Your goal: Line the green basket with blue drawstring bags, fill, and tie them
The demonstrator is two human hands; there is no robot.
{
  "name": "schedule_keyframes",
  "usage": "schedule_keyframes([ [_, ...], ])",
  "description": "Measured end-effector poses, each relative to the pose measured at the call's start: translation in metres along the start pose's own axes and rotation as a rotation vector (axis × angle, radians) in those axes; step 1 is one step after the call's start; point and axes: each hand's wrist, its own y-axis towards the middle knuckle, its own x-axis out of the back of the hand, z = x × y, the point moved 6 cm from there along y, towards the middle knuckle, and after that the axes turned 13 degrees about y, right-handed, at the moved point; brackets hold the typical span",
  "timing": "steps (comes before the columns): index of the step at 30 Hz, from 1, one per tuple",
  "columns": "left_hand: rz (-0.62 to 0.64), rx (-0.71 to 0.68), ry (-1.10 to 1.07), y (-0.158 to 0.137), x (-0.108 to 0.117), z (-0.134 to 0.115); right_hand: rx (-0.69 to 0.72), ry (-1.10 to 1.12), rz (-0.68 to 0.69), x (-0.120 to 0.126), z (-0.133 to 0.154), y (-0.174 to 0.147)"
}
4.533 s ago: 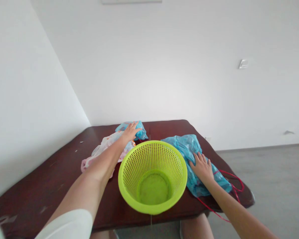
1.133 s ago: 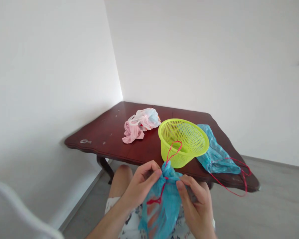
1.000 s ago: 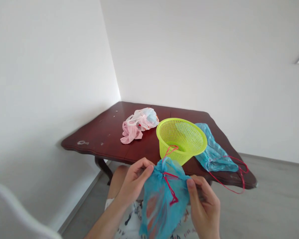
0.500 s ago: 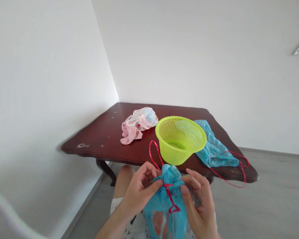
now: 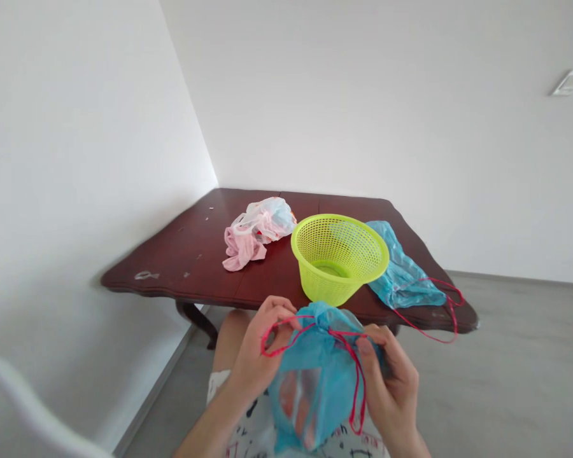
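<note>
A translucent blue plastic drawstring bag (image 5: 319,375) rests over my lap, its gathered top just below the table edge. My left hand (image 5: 265,340) is closed at the left of the gathered neck, fingertips against the bag, with a loop of red string (image 5: 266,346) lying across the fingers. On the other side my right hand (image 5: 394,381) pinches the red drawstring between thumb and forefinger, and a string end dangles below it. Something pinkish shows through the bag; I cannot tell what it is.
A lime-green perforated plastic basket (image 5: 332,292) stands near the front edge of the dark red wooden table (image 5: 210,254). Behind it, to the right, lies another blue drawstring bag (image 5: 405,273). A pink cloth (image 5: 243,248) and a whitish plastic bag (image 5: 272,216) lie at left.
The red string, which hung in a small loop from the neck, is now drawn out to the right by my right hand. The tall loop on the left has dropped over my left hand.
</note>
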Motion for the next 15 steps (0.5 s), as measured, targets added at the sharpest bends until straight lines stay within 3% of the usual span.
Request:
schedule_keyframes([
  [3, 0.051, -0.116, 0.123, -0.007, -0.004, -0.013, 0.028, 0.012, 0.05, -0.008, 0.007, 0.003],
  [8, 0.314, -0.142, 0.055, -0.014, -0.029, -0.014, 0.076, 0.006, 0.156, -0.023, 0.015, 0.003],
  [15, 0.21, -0.149, 0.074, -0.014, -0.035, 0.007, 0.017, -0.034, 0.11, -0.007, 0.008, 0.005],
])
